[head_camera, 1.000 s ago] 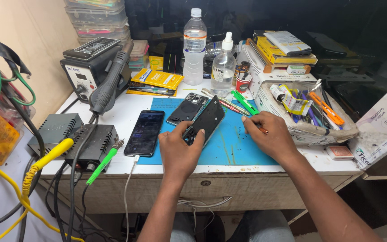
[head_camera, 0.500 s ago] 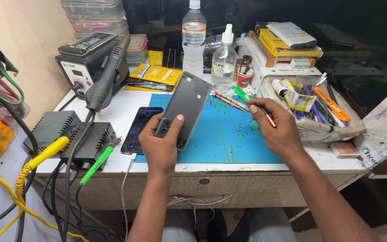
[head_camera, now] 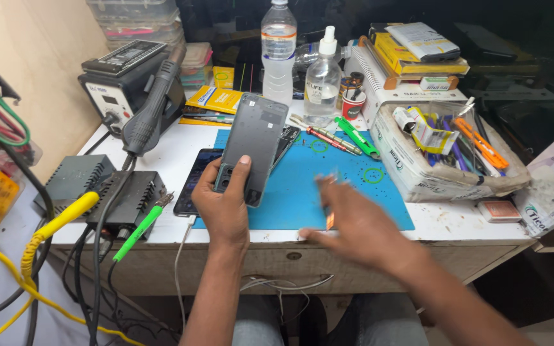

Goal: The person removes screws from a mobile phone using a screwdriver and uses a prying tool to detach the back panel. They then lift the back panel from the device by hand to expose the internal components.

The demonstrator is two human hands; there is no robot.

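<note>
Since half a second ago my right hand (head_camera: 360,227) swings low over the blue mat (head_camera: 302,192), blurred, grip unreadable | left hand (head_camera: 226,205) pinches grey phone back cover (head_camera: 253,146) upright above the mat | risk: one-handed hold slips, cover drops onto opened phone (head_camera: 285,140).

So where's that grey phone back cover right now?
In the head view, the grey phone back cover is lifted upright in the left hand, left of centre above the blue mat, just before the water bottle.
</note>
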